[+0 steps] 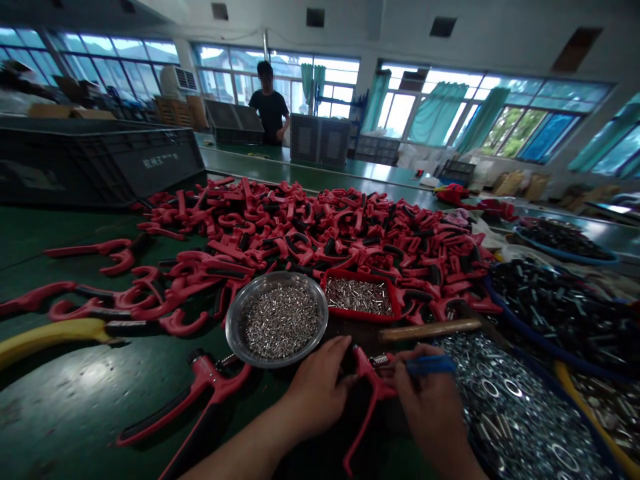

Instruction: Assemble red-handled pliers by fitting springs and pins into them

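Between both hands is a red plier-like part (370, 373) with a small spring (381, 360) at its upper right. My left hand (320, 387) has its fingers closed round the left side of this part. My right hand (425, 393) pinches a blue-handled tool (431, 365), its fingertips by the spring; the tool's tip is hidden. A metal bowl of small pins (280, 320) stands just beyond my left hand, beside a red tray of longer pins (357, 297). A red and black clamp (210, 377) lies to the left of my left hand.
A large heap of red parts (310, 227) spreads behind the bowl. A wooden-handled hammer (430, 330) lies beyond my right hand. Metal rings (510, 393) and dark parts (565, 307) fill containers at right. A banana (55, 337) and grey crate (100, 160) are left. A person (270, 110) stands behind.
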`<state>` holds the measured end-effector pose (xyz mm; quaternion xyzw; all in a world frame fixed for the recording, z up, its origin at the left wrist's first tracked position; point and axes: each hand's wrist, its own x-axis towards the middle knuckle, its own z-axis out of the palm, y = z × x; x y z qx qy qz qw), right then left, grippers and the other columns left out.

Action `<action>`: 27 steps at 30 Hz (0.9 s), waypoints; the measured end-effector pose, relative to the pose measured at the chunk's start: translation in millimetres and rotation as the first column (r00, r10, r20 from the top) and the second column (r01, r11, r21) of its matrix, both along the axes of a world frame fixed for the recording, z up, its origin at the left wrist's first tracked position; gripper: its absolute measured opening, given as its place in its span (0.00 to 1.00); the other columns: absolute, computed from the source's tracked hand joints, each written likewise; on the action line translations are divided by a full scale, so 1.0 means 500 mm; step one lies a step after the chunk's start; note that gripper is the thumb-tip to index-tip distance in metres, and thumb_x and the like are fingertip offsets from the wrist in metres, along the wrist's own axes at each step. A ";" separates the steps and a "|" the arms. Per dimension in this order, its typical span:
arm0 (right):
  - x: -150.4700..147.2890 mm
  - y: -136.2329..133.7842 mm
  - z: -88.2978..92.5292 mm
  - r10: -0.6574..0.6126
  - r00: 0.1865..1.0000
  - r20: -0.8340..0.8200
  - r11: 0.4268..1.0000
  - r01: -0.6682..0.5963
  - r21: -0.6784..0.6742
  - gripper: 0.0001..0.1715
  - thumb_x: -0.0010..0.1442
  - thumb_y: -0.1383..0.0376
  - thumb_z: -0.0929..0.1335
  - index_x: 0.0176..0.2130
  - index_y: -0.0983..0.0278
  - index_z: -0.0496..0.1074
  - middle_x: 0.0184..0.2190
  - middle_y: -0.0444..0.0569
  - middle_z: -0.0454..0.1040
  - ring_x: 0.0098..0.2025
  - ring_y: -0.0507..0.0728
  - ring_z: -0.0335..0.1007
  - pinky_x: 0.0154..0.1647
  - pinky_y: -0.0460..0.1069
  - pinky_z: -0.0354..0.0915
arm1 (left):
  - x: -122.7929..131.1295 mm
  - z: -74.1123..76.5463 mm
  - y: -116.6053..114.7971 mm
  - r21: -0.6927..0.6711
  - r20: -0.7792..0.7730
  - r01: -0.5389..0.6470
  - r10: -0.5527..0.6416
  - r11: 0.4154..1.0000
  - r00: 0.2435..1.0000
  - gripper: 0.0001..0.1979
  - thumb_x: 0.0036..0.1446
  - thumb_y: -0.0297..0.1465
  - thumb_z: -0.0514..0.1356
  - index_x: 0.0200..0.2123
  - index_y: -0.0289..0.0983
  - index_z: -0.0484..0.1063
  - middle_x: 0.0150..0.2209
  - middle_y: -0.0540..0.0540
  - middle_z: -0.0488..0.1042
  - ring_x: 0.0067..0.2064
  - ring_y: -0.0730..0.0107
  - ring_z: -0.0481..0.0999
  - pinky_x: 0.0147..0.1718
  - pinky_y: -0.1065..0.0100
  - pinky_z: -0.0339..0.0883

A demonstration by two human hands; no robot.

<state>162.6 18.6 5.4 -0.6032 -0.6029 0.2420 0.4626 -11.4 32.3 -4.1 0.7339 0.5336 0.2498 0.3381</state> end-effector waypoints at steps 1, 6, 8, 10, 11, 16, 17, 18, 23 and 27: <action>0.005 0.006 -0.001 -0.005 0.985 -0.171 0.997 -0.009 -0.079 0.11 0.53 0.59 0.64 0.34 0.59 0.57 0.29 0.44 0.67 0.27 0.56 0.71 0.28 0.54 0.71 | 0.001 0.001 0.000 -0.010 0.010 -0.003 0.003 1.000 1.000 0.27 0.51 0.30 0.55 0.56 0.35 0.57 0.57 0.42 0.59 0.53 0.63 0.63 0.54 0.62 0.55; 0.019 0.015 -0.017 -0.095 0.770 -0.631 0.971 -0.068 -0.229 0.21 0.48 0.59 0.70 0.36 0.59 0.55 0.28 0.39 0.69 0.28 0.55 0.72 0.28 0.51 0.71 | 0.001 0.004 0.000 -0.022 0.019 0.030 -0.030 0.999 0.999 0.26 0.54 0.31 0.52 0.57 0.34 0.55 0.58 0.41 0.57 0.56 0.64 0.59 0.55 0.62 0.53; 0.022 0.016 -0.019 -0.096 0.742 -0.663 0.968 -0.086 -0.236 0.23 0.46 0.60 0.71 0.36 0.59 0.55 0.27 0.38 0.70 0.28 0.54 0.72 0.27 0.49 0.71 | -0.001 0.005 0.001 -0.021 0.005 0.054 -0.053 0.998 0.999 0.25 0.56 0.33 0.51 0.57 0.34 0.54 0.58 0.41 0.56 0.58 0.65 0.56 0.57 0.62 0.49; 0.023 0.018 -0.015 -0.089 0.726 -0.682 0.963 -0.113 -0.245 0.24 0.45 0.60 0.72 0.36 0.59 0.55 0.27 0.37 0.70 0.27 0.54 0.72 0.26 0.48 0.70 | -0.004 0.007 0.001 -0.030 -0.018 0.075 -0.075 0.997 0.997 0.26 0.57 0.33 0.49 0.58 0.34 0.53 0.59 0.41 0.55 0.59 0.65 0.54 0.57 0.62 0.48; 0.022 0.018 -0.012 -0.079 0.719 -0.690 0.958 -0.135 -0.251 0.24 0.46 0.61 0.72 0.36 0.60 0.55 0.27 0.38 0.70 0.27 0.54 0.73 0.26 0.48 0.70 | -0.005 0.007 0.001 -0.033 -0.029 0.086 -0.087 0.996 0.996 0.26 0.57 0.33 0.49 0.58 0.33 0.53 0.59 0.41 0.54 0.59 0.65 0.53 0.57 0.62 0.48; 0.006 0.016 -0.001 0.005 0.741 -0.672 0.911 -0.281 -0.303 0.19 0.51 0.60 0.69 0.37 0.61 0.56 0.27 0.39 0.68 0.27 0.54 0.72 0.24 0.48 0.69 | -0.009 0.006 0.004 -0.048 -0.047 0.123 -0.125 0.991 0.991 0.26 0.57 0.32 0.48 0.58 0.32 0.51 0.60 0.40 0.52 0.60 0.65 0.52 0.57 0.61 0.48; 0.003 0.014 0.000 0.020 0.765 -0.644 0.908 -0.284 -0.308 0.19 0.51 0.60 0.69 0.37 0.61 0.56 0.26 0.39 0.68 0.26 0.54 0.72 0.24 0.48 0.69 | -0.009 0.005 0.005 -0.055 -0.043 0.124 -0.126 0.991 0.991 0.26 0.57 0.32 0.48 0.59 0.33 0.51 0.60 0.40 0.52 0.60 0.65 0.52 0.57 0.61 0.48; 0.001 0.011 0.001 0.033 0.793 -0.608 0.912 -0.273 -0.306 0.19 0.51 0.59 0.69 0.36 0.61 0.56 0.26 0.38 0.67 0.25 0.54 0.72 0.23 0.49 0.70 | -0.010 0.005 0.006 -0.063 -0.036 0.124 -0.126 0.990 0.991 0.26 0.57 0.32 0.48 0.59 0.33 0.51 0.60 0.41 0.52 0.60 0.65 0.52 0.57 0.61 0.48; 0.008 -0.001 0.006 0.025 0.895 -0.445 0.975 -0.119 -0.185 0.18 0.51 0.57 0.68 0.36 0.60 0.55 0.27 0.41 0.68 0.27 0.56 0.72 0.26 0.52 0.71 | -0.012 0.004 0.006 -0.060 -0.013 0.121 -0.122 0.991 0.992 0.27 0.56 0.32 0.49 0.59 0.34 0.51 0.60 0.42 0.52 0.59 0.64 0.53 0.57 0.62 0.48; 0.017 -0.005 0.002 0.015 0.919 -0.395 0.993 -0.060 -0.101 0.16 0.52 0.57 0.67 0.36 0.58 0.55 0.29 0.41 0.68 0.29 0.57 0.72 0.27 0.52 0.71 | -0.012 0.002 0.005 -0.044 -0.013 0.118 -0.119 0.992 0.993 0.27 0.55 0.32 0.49 0.59 0.34 0.51 0.60 0.42 0.53 0.59 0.65 0.53 0.57 0.62 0.48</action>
